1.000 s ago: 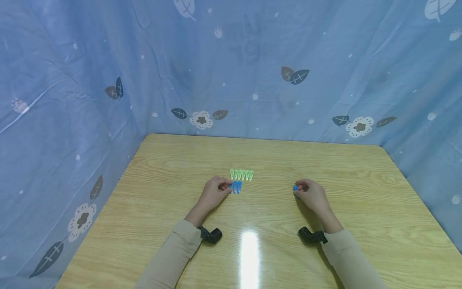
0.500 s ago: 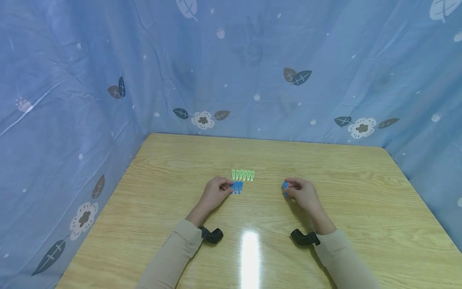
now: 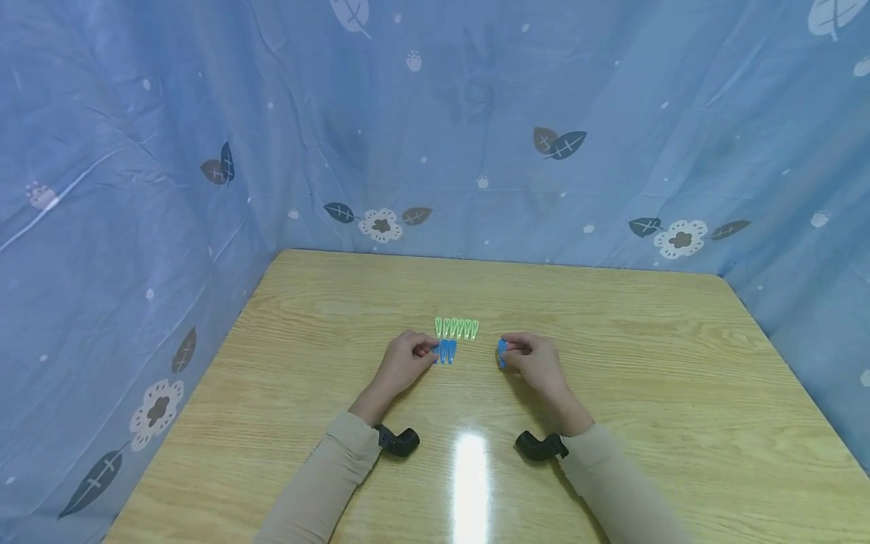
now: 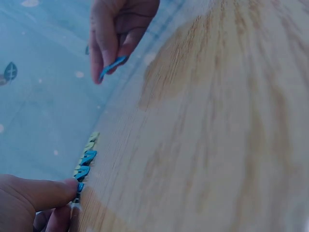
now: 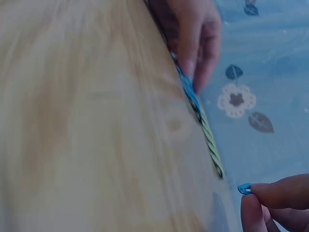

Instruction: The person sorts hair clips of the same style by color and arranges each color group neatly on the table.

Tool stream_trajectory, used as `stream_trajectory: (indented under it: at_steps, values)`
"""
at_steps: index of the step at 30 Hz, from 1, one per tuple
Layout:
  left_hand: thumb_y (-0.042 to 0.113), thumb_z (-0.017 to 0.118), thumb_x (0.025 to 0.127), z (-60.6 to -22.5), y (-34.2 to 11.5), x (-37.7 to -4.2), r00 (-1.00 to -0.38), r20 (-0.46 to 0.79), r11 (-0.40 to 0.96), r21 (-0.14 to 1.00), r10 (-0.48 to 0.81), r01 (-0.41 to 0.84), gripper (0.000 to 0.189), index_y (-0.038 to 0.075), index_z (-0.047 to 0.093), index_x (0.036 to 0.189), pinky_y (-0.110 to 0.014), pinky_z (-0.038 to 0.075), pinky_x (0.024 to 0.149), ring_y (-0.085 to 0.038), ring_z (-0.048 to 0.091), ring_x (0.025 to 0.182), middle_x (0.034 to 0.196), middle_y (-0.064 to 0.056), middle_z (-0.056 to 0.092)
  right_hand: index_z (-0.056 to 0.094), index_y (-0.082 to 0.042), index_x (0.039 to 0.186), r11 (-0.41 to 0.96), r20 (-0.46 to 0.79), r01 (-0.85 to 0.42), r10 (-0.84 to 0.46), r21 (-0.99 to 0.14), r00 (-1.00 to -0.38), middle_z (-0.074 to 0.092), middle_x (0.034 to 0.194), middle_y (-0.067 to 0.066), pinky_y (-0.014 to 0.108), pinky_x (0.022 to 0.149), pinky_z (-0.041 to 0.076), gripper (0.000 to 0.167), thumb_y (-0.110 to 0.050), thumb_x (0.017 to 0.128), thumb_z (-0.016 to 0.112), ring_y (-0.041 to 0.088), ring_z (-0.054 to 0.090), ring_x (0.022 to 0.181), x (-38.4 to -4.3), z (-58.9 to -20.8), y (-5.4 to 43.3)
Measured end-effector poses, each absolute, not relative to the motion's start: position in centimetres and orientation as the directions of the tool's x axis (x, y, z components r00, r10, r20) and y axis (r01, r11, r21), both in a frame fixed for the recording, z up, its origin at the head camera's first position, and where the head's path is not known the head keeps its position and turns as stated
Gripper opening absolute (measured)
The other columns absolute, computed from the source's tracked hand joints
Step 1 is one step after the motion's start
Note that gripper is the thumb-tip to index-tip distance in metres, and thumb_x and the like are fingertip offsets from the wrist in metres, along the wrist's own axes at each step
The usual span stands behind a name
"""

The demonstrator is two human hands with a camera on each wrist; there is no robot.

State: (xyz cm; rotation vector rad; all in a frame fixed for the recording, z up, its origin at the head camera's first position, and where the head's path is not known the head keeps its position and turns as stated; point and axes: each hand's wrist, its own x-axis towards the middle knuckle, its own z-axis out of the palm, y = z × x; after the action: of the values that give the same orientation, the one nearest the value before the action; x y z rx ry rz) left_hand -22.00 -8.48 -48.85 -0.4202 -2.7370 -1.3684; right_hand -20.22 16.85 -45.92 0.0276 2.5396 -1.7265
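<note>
My right hand (image 3: 540, 363) pinches a blue snap hair clip (image 3: 502, 352) between thumb and fingers, a short way right of the row; the right wrist view shows this clip (image 5: 245, 188) sticking out from the fingertips. At the left end of a short row of blue snap hair clips (image 3: 448, 351), my left hand (image 3: 402, 359) pinches the leftmost one, partly hidden by the thumb (image 4: 58, 193). Just behind the blue row lies a longer row of light green snap hair clips (image 3: 457, 328), side by side with narrow ends toward me.
The clips lie on a wood-grain table (image 3: 326, 317). A blue curtain (image 3: 476, 113) with leaf and flower prints hangs behind and to the sides. Black curved devices (image 3: 399, 442) are strapped at both wrists, close over the tabletop.
My right hand has moved left with its blue hair clip, from well right of the rows to near them. The left hand has stayed at the leftmost blue clip.
</note>
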Motion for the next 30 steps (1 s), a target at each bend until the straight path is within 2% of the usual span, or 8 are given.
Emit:
stream_trajectory:
  at_steps: [9,19,30]
  values:
    - [0.009,0.072,0.085,-48.9,-8.4,-22.0,-0.962,0.16,0.576,0.775,0.219,0.26,0.019,0.006,0.072,0.104,-0.024,0.049,0.07,-0.012,0.055,0.077,0.086,-0.001,0.058,0.067,0.004,0.113,0.345,-0.069,0.063,-0.006,-0.936,-0.998,0.066,0.097,0.014,0.019,0.066,0.05,0.03,0.001,0.084,0.067,0.018,0.061,0.086,-20.6,-46.9,12.9]
    - [0.01,0.072,0.085,-48.7,-8.3,-22.0,-0.964,0.153,0.582,0.773,0.218,0.254,0.019,0.006,0.072,0.104,-0.024,0.048,0.07,-0.012,0.054,0.076,0.085,-0.001,0.057,0.071,0.002,0.107,0.447,0.005,0.005,0.022,-0.894,-1.0,0.069,0.088,0.009,0.022,0.064,0.05,0.026,0.001,0.081,0.069,0.019,0.063,0.081,-21.1,-47.3,10.2]
    - [0.009,0.073,0.084,-48.6,-8.6,-21.9,-0.959,0.176,0.574,0.772,0.221,0.274,0.019,0.005,0.072,0.103,-0.024,0.049,0.069,-0.012,0.054,0.075,0.083,-0.001,0.056,0.072,0.005,0.099,0.541,0.065,-0.03,0.046,-0.841,-0.997,0.068,0.08,0.008,0.024,0.061,0.05,0.024,0.002,0.076,0.066,0.017,0.062,0.073,-21.3,-46.9,9.0]
